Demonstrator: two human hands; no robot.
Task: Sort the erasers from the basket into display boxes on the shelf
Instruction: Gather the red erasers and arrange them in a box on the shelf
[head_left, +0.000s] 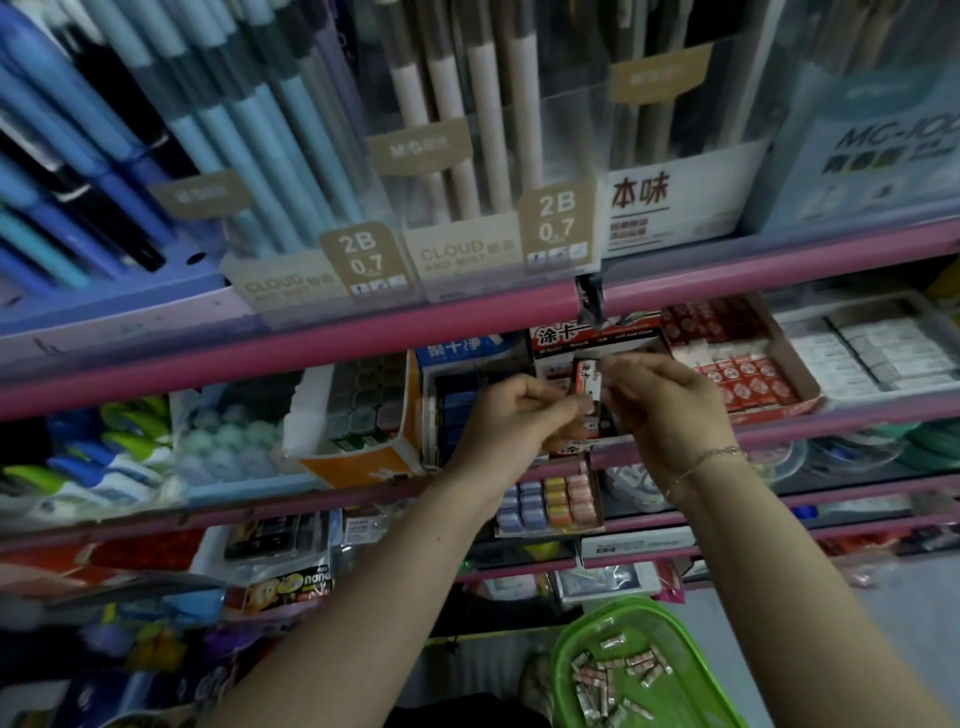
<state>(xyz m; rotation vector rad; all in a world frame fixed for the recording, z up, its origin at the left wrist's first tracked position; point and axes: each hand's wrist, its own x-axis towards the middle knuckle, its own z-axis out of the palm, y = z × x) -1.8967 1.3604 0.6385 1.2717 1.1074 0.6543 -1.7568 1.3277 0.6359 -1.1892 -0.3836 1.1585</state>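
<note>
I pinch a small red-and-white eraser (588, 383) between my two hands — my left hand (511, 415) curls at its left edge, my right hand (670, 402) grips its right side. It sits upright just over the red-and-black display box (597, 338) on the pink shelf (311, 343). More erasers lie loose in the green basket (691, 670) — well below my right forearm.

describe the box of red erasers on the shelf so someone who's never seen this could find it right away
Start at the long pink shelf rail under the pencil displays and look just below its right half. Right of the two hands, left hand and right hand, sits an open cardboard box of small red-wrapped erasers. The tray to its right holds white and grey ones.
</note>
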